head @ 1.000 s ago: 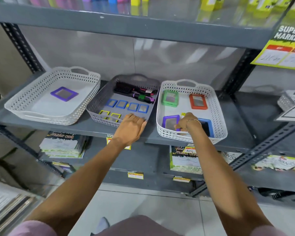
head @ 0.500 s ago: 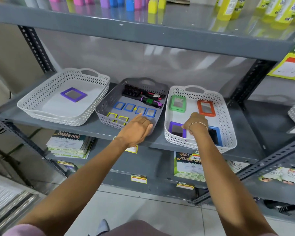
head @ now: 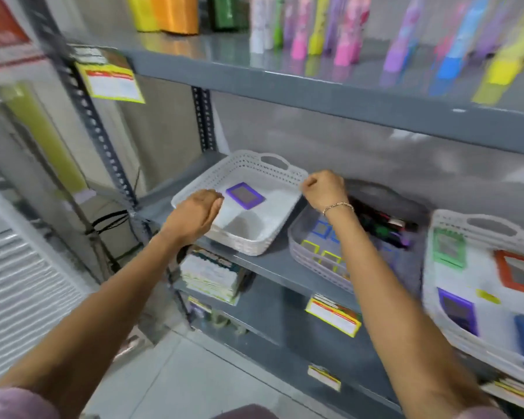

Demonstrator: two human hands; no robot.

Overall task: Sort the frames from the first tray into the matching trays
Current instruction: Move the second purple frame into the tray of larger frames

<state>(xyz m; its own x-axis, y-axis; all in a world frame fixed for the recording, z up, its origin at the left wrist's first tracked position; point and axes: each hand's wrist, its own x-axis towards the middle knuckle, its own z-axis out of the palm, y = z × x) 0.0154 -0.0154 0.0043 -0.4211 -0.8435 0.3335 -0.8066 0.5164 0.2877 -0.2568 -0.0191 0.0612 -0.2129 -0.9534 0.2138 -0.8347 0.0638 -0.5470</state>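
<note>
Head view shows both hands at the white tray on the left of the shelf, the left hand curled over its near-left rim and the right hand closed on its right rim, so the step in hand looks like gripping or shifting this tray; whether either hand also holds a frame I cannot tell. Inside lies one purple frame; the grey tray beside it holds small blue and yellow frames with brushes, and the source tray at far right holds green, orange, purple and blue frames, so next comes fetching its purple one.
</note>
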